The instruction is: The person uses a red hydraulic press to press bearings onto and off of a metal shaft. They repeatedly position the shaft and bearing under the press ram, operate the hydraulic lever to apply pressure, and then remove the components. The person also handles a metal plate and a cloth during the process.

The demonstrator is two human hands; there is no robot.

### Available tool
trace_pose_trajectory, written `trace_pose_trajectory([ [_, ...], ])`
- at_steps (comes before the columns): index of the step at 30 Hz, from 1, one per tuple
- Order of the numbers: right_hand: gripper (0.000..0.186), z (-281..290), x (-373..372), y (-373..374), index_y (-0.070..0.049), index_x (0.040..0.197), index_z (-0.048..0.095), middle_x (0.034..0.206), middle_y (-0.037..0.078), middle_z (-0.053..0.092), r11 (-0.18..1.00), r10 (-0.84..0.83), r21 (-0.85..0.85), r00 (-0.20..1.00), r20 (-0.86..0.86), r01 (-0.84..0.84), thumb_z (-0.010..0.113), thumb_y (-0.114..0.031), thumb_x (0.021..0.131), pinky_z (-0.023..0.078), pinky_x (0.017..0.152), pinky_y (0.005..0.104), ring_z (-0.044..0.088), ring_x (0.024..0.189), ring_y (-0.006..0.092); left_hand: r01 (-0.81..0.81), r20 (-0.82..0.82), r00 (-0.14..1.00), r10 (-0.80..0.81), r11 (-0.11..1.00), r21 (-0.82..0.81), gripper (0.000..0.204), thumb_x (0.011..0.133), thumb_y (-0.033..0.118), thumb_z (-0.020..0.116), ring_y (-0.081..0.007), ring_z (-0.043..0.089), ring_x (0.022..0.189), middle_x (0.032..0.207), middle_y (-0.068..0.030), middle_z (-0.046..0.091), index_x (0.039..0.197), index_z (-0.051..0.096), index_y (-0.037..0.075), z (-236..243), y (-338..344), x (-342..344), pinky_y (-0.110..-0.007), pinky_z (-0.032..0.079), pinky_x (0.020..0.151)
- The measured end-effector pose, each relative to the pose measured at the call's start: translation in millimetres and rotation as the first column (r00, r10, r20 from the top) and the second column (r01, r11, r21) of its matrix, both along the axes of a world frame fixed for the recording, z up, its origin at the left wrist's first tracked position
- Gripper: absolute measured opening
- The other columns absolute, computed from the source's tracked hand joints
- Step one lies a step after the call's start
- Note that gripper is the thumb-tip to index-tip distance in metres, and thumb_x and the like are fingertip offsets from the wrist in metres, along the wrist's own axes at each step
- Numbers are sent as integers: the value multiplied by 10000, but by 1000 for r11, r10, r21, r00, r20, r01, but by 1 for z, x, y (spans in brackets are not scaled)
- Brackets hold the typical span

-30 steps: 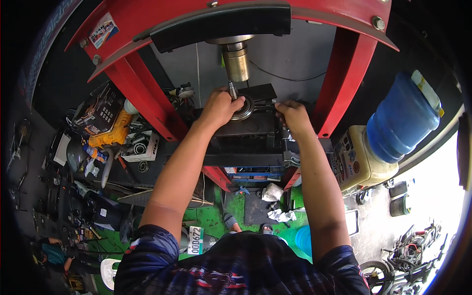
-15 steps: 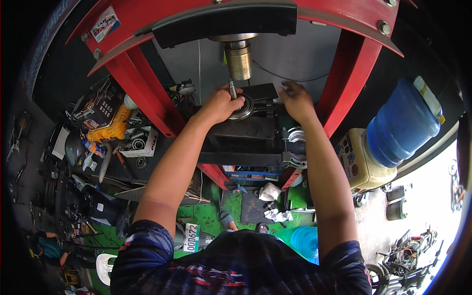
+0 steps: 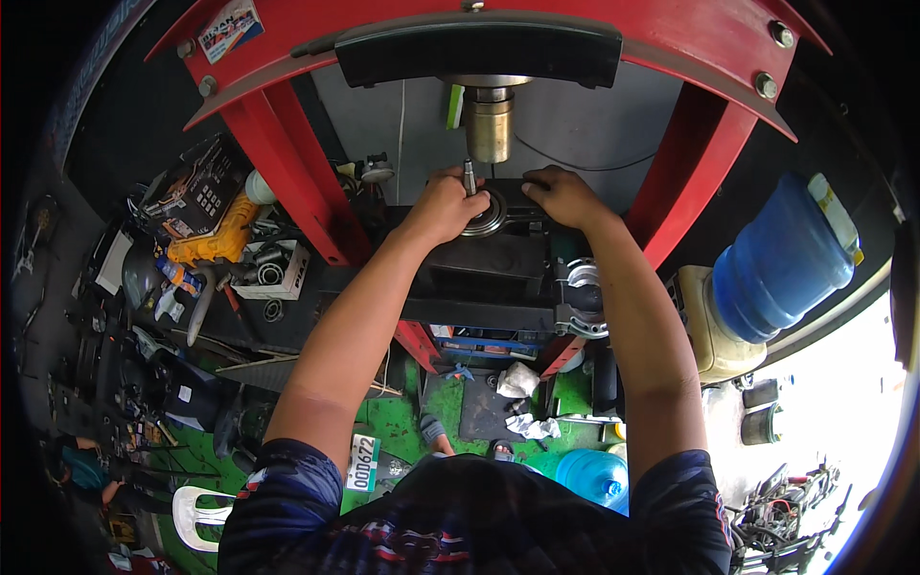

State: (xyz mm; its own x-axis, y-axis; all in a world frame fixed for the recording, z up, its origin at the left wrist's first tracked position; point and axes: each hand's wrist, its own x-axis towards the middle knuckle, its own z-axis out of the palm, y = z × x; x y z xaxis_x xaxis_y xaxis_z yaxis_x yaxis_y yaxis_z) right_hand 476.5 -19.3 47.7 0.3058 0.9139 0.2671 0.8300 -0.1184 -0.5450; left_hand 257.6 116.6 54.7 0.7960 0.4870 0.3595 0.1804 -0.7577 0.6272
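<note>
My left hand [image 3: 450, 206] grips an upright metal shaft [image 3: 470, 172] standing in a round bearing-like ring [image 3: 487, 226], its fingers partly behind the shaft. The ring lies on black steel plates [image 3: 487, 261] of a red press, below its brass-coloured cylinder [image 3: 490, 129]. My right hand [image 3: 556, 196] is closed on the right rear corner of the black plate, right of the ring, fingertips partly hidden. Below it a silver clamp-like part [image 3: 583, 316] with curved jaws lies at the right of the press bed.
Red uprights [image 3: 666, 182] flank my arms. A blue water jug [image 3: 776, 264] on a cream container stands right; a cluttered bench with a yellow case [image 3: 216, 247] is left. Another person [image 3: 84, 470] appears at lower left. Below are a white chair [image 3: 196, 498] and motorcycle parts [image 3: 786, 508].
My right hand left the plate's right side, lifted, and moved back and left onto the rear corner. My left hand stays on the shaft; the whole view shifted slightly.
</note>
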Motion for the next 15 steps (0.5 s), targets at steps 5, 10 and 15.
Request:
trace_pose_trajectory([
  [5,533,7,-2,-6,-18,1324,691,1348,257,657,999,-15,-38,1000,19,16,647,-393,947,482,1086,432,627,1259,410,26,-32,999,-26,1000,0,394,947,251,690,-343,701,1129,1222,-221,722,1171,713,-72,5,1,-2,-378,531,976],
  [10,609,4,-5,-9,-15,1376,655,1396,250,635,998,-58,-38,998,-27,57,650,-457,958,475,1098,432,613,1291,401,42,-31,999,-41,999,17,392,946,254,692,-340,701,1129,1225,-220,719,1175,713,-64,3,4,0,-376,534,974],
  [15,707,4,-9,-22,-13,1450,587,1452,251,598,999,1,-33,997,-73,-3,700,-484,936,463,1118,426,594,1330,390,-30,14,999,29,998,47,363,937,237,707,-346,712,1083,1181,-218,725,1136,711,-67,-7,2,0,-374,544,945],
])
